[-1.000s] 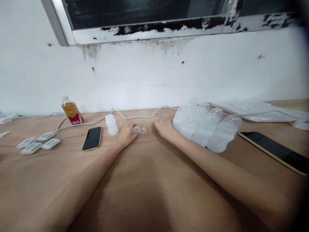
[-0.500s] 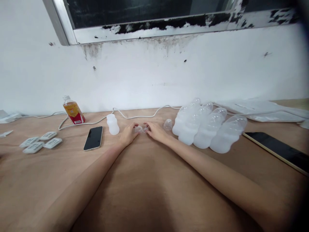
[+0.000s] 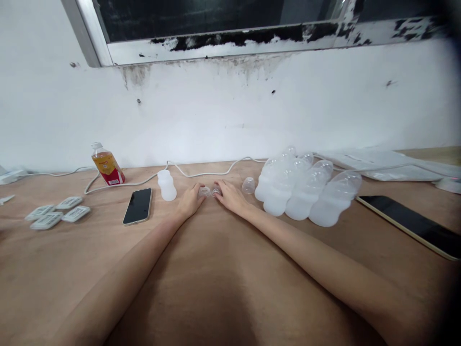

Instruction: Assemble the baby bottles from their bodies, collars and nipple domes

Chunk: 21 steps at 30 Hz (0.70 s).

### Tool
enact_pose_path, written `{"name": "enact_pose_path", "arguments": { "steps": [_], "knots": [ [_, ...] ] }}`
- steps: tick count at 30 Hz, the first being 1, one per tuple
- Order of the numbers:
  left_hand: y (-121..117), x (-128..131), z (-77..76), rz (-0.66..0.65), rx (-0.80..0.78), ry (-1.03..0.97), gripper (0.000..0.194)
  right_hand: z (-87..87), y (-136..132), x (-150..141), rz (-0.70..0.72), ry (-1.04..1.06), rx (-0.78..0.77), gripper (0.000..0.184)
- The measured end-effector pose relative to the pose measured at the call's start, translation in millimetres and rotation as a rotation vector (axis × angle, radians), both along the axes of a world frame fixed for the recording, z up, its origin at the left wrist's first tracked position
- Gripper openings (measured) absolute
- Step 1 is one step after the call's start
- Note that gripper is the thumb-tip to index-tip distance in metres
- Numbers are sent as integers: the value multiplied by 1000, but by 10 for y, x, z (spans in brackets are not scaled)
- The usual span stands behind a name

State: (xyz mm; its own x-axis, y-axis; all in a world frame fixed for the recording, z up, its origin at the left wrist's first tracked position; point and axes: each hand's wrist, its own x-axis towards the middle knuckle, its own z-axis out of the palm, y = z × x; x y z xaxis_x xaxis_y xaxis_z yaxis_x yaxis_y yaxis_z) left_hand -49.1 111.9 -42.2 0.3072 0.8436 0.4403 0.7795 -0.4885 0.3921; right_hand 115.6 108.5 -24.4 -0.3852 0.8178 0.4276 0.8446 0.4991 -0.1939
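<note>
You're facing a scuffed white wall [image 3: 201, 110], grimy streaks [image 3: 135, 76] right under a dark glass window [image 3: 198, 19] in a silvery metal frame [image 3: 86, 36], bottom rail [image 3: 237, 41] all patchy black-and-white. Your brown wood-grained tabletop [image 3: 266, 269] runs up to the wall, soft shadow [image 3: 201, 302] on your side.

Tabletop [image 3: 201, 288]: wide open between the forearms [image 3: 309, 244]!
Bottle cluster [image 3: 306, 192]: walls off right, clear dome [image 3: 248, 185] beside!
White bottle [image 3: 167, 185]: blocks the left.
</note>
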Motion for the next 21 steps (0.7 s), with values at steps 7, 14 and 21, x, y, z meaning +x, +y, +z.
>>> {"name": "enact_pose_path", "arguments": {
  "steps": [7, 14, 21],
  "knots": [
    [-89, 23, 19, -18, 91, -8, 31, 1070, -484, 619, -402, -184, 191, 27],
    [-316, 143, 380, -153, 360, -107, 21, 1255, -513, 1188, -400, -247, -127, 28],
    [-821, 418, 804, -337, 137, -127, 51, 1402, -734, 785, -99, -180, -199, 32]
  ]
}}
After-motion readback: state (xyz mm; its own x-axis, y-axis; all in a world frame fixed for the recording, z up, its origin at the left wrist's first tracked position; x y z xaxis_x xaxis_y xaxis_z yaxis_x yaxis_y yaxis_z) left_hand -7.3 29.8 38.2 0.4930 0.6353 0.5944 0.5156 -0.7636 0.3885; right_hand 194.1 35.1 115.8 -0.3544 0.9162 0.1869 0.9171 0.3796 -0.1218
